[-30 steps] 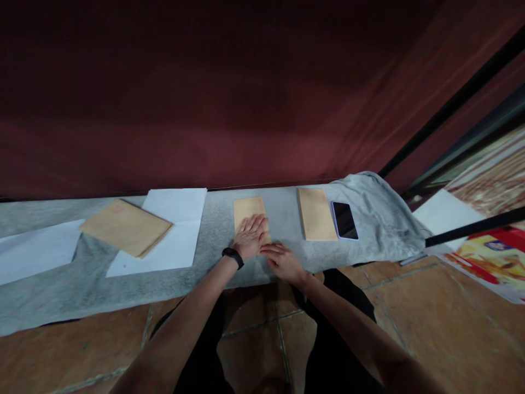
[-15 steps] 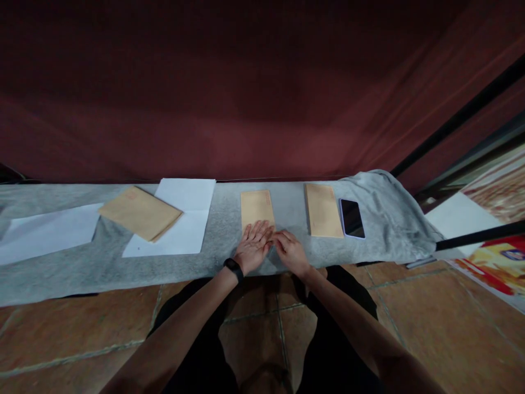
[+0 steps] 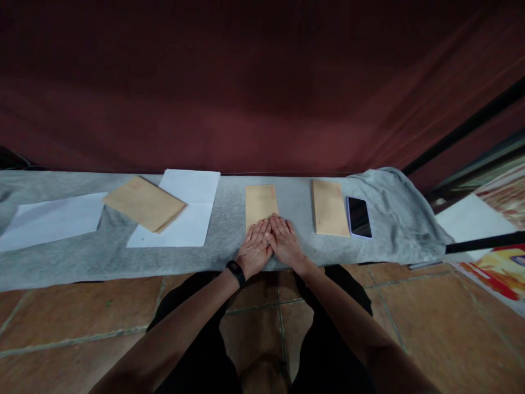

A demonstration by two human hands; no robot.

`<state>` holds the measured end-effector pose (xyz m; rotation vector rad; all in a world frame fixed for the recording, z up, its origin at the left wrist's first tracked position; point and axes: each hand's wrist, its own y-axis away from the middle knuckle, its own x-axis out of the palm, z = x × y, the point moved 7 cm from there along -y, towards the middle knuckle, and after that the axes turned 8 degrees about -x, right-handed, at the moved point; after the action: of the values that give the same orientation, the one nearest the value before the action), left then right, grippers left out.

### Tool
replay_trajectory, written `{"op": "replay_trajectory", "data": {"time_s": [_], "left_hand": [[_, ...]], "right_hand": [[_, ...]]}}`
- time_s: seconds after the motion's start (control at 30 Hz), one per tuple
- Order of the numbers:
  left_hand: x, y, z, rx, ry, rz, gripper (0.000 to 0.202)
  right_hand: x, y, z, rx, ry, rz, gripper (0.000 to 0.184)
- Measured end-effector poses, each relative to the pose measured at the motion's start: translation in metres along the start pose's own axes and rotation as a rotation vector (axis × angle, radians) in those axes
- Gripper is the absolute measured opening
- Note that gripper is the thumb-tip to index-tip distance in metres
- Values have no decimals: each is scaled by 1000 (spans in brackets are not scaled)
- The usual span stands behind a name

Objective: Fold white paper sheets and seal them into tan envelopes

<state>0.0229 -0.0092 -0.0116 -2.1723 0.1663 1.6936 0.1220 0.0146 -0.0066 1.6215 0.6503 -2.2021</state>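
Note:
A brown paper envelope (image 3: 261, 201) lies upright before me on the grey cloth, its near end covered by my hands. My left hand (image 3: 255, 250) is flat on that end with fingers stretched out, a dark band round the wrist. Beside it, my right hand (image 3: 284, 242) also lies flat, its fingertips on the envelope's near right part and its thumb touching the left hand. To the right is a stack of brown envelopes (image 3: 329, 208). Over on the left, more brown envelopes (image 3: 145, 202) rest askew on white paper (image 3: 192, 219).
A phone (image 3: 359, 217) lies right of the envelope stack. Another white sheet (image 3: 53, 220) is at the far left. The grey cloth (image 3: 221, 241) covers a narrow bench. Behind it hangs a dark red curtain (image 3: 246, 120); black bars (image 3: 484, 242) stand at the right.
My right hand has gone from pinched fingers at the envelope's right edge to lying flat on its near end. The left hand stays flat. The view has shifted slightly.

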Motion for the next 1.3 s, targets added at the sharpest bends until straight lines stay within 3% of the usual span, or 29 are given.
{"op": "replay_trajectory", "data": {"time_s": [0.47,0.6,0.73,0.93,1.3], "left_hand": [[-16,12,29,-308,2,-61,67],[-22,2,36,-364,4,-103,67],[-19,-29,29,-293,-22,-32,61],[5,-64,15,-78,-49,133,63],[0,-78,46,-255,-39,41,61]], "right_hand": [[-2,8,-11,150,15,-63,61],[-6,3,-15,186,-13,-87,58],[-12,-16,-18,155,-47,-118,56],[-5,-41,-12,132,-60,-39,56],[1,-59,-23,148,-32,-100,55]]}}
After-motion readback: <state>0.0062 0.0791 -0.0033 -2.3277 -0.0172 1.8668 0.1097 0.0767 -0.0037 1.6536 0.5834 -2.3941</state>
